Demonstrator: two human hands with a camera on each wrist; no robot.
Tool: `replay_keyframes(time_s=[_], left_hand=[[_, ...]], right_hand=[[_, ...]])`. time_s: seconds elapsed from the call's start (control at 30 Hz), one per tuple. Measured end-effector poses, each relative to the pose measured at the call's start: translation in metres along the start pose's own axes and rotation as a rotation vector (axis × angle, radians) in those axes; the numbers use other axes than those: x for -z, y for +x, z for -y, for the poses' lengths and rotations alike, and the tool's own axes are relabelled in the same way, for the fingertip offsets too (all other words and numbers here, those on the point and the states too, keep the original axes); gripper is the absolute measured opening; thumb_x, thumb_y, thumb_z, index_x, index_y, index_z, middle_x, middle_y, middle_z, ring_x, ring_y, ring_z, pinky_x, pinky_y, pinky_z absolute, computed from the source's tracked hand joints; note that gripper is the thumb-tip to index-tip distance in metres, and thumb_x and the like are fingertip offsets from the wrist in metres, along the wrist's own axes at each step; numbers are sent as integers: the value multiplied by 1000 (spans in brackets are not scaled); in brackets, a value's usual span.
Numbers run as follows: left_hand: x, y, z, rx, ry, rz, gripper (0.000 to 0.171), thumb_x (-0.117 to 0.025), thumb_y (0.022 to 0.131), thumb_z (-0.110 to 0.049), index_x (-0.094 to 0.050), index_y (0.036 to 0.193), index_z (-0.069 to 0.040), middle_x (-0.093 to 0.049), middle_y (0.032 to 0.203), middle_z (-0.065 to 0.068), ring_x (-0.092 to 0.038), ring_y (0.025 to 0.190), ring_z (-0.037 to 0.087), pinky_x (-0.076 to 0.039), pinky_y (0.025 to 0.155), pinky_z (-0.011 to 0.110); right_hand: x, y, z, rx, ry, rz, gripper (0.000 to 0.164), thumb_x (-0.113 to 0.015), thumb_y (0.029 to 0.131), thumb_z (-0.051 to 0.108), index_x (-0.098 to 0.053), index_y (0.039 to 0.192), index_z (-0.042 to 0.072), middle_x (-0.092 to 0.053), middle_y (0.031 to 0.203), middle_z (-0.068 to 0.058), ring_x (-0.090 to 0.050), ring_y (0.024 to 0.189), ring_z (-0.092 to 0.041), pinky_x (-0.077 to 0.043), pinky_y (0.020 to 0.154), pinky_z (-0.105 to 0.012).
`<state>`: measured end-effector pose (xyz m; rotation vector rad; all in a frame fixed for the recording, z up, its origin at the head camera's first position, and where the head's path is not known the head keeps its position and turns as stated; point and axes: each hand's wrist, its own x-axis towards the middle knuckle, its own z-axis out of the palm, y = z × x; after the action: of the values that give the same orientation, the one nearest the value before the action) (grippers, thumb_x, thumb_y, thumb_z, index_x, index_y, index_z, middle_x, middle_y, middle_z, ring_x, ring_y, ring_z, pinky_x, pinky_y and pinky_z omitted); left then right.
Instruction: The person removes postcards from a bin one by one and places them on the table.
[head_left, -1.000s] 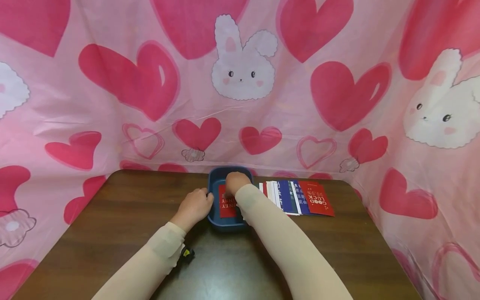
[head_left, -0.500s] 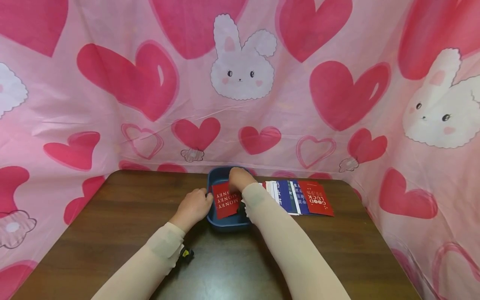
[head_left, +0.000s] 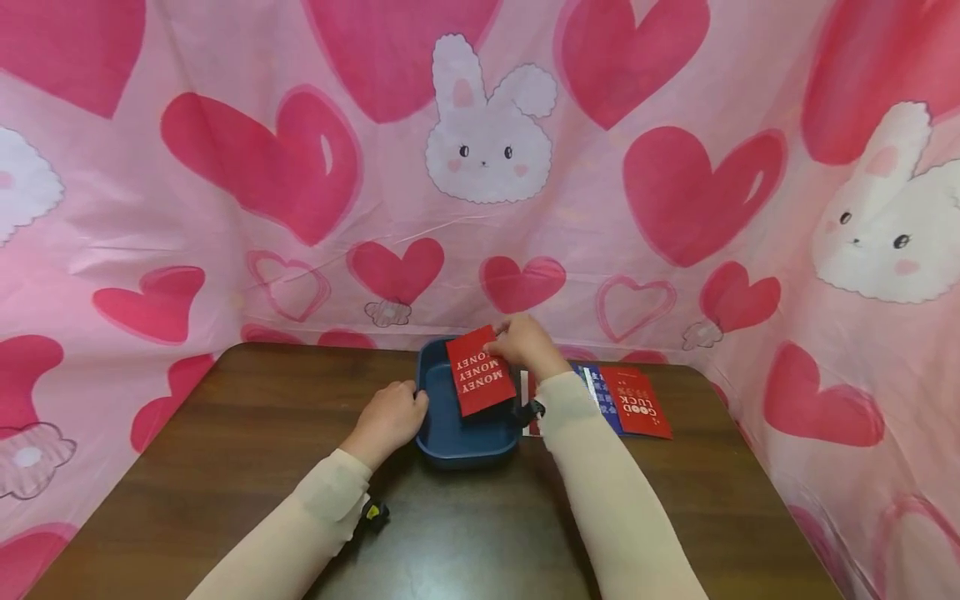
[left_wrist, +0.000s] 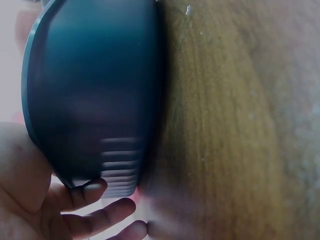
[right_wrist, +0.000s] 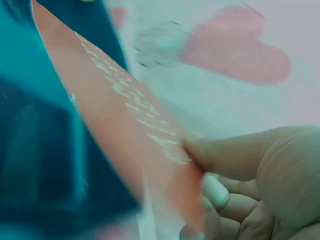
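Note:
A red card (head_left: 480, 375) printed with "MONEY" is tilted above the blue plastic bin (head_left: 453, 454), partly over its right side. My right hand (head_left: 528, 343) pinches the card's upper right edge between thumb and fingers. In the right wrist view the card (right_wrist: 107, 110) slants across the bin, thumb (right_wrist: 230, 152) on its face. At the bin's left side my left hand (head_left: 390, 421) holds the rim. The left wrist view shows the bin's ribbed outer wall (left_wrist: 120, 165) with curled fingers (left_wrist: 100, 217) beside it.
To the bin's right lies a fanned row of cards, with a red "GOOD LUCK" card (head_left: 637, 404) at its end; my right forearm (head_left: 600, 467) covers part of the row. The wooden table (head_left: 285, 400) meets a pink heart-patterned cloth (head_left: 480, 225) behind.
My right hand has lifted the red card up out of the bin and swung to the right with it. The left hand has stayed on the rim.

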<state>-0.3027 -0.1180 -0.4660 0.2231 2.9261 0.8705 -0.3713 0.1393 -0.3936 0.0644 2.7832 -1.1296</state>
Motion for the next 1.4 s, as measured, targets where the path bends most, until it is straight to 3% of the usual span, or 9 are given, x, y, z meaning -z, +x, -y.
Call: replay_keyframes(time_s=[0.2, 0.37, 0.5, 0.67, 0.83, 0.97, 1.07, 1.23, 1.4], left_hand=[[-1, -4, 1, -2, 0, 0, 52, -49, 116, -31, -67, 148, 6, -71, 148, 29, -69, 134, 48, -54, 119, 68], [3, -7, 4, 5, -4, 16, 53, -48, 117, -30, -65, 151, 7, -69, 150, 29, -68, 136, 49, -53, 119, 70], [6, -7, 8, 18, -8, 25, 54, -47, 117, -31, -63, 153, 7, -68, 153, 29, -67, 138, 48, -53, 119, 71], [8, -8, 9, 19, -21, 31, 54, -47, 118, -31, -63, 153, 6, -68, 151, 28, -69, 134, 47, -55, 117, 71], [8, -9, 8, 22, -25, 32, 53, -48, 117, -31, -64, 152, 6, -69, 150, 28, -69, 132, 46, -56, 117, 71], [7, -8, 9, 21, -21, 27, 53, -48, 117, -31, -64, 151, 7, -69, 150, 28, -69, 132, 47, -55, 117, 70], [7, -7, 9, 18, -14, 22, 53, -47, 117, -31, -65, 150, 7, -70, 149, 29, -69, 132, 47, -55, 117, 70], [7, -4, 9, 16, -12, 15, 53, -48, 118, -31, -65, 150, 6, -70, 148, 28, -70, 131, 46, -56, 116, 70], [6, -3, 10, 10, -3, 16, 54, -49, 118, -33, -65, 151, 7, -69, 150, 29, -69, 135, 48, -54, 118, 70]], right_hand=[[56, -20, -57, -19, 179, -80, 54, -83, 105, 26, -67, 149, -1, -78, 135, -25, -78, 100, -26, -69, 86, -34], [94, -36, -114, -24, 117, -138, 60, -78, 108, 27, -61, 155, -7, -74, 143, -31, -77, 124, -40, -63, 105, -47], [117, -48, -145, -113, 135, -161, 63, -72, 112, 33, -56, 162, -3, -65, 156, -33, -65, 139, -45, -55, 119, -58], [137, -58, -183, -251, 179, -155, 66, -64, 115, 37, -49, 169, 1, -53, 164, -33, -53, 139, -44, -59, 111, -53], [142, -60, -222, -303, 228, -125, 65, -64, 115, 29, -46, 168, -5, -53, 158, -35, -60, 128, -39, -64, 88, -33], [139, -55, -243, -335, 194, -101, 64, -65, 114, 27, -48, 167, -5, -61, 148, -34, -66, 113, -33, -64, 77, -29], [136, -50, -249, -335, 106, -94, 62, -67, 113, 27, -52, 163, -6, -66, 142, -34, -67, 110, -33, -61, 82, -33], [133, -46, -244, -331, -43, -108, 57, -70, 109, 27, -62, 152, -9, -66, 145, -37, -64, 121, -46, -57, 105, -58], [128, -47, -238, -367, -62, -137, 51, -73, 108, 25, -67, 142, -12, -66, 144, -38, -65, 123, -49, -55, 113, -65]])
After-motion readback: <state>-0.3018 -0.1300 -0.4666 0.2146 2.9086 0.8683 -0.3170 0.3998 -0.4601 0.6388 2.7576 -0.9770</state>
